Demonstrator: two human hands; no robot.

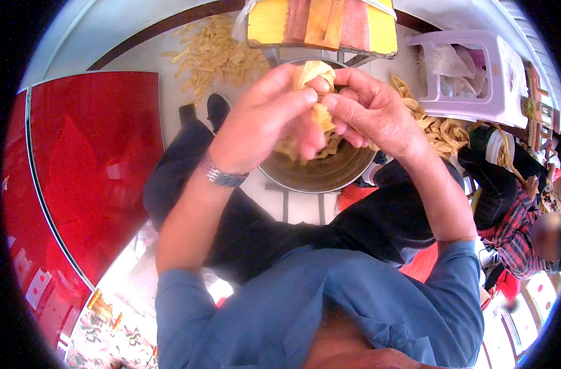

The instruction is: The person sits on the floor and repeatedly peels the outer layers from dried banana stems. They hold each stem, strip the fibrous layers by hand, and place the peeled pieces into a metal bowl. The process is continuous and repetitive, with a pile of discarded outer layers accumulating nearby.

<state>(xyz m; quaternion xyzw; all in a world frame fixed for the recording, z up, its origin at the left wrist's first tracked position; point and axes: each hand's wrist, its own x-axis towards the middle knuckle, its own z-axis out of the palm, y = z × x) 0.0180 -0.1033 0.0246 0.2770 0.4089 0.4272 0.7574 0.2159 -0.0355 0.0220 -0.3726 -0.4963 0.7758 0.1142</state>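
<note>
A pale yellow, leaf-like strip (pixel 315 70) is wrapped around fingers of my left hand (pixel 273 108), which wears a metal-banded wristwatch (pixel 225 176). Thumb and fingers of my right hand (pixel 377 108) pinch the same strip from the other side. Both thumbs nearly meet over it, and the strip's lower part (pixel 324 117) hangs between the hands. Some lower fingers of the left hand are blurred. Below them is a round metal basin (pixel 319 177) with more yellow strips (pixel 287 148) in it, partly hidden by the hands.
Short yellow pieces (pixel 225 55) lie scattered on the floor. Long strips (pixel 446 136) are heaped at right beside an overturned lilac plastic stool (pixel 497 92). A yellow-and-wood block (pixel 324 23) stands beyond the basin. Red glossy panels (pixel 96 175) rise at left. Another person (pixel 515 230) sits at right.
</note>
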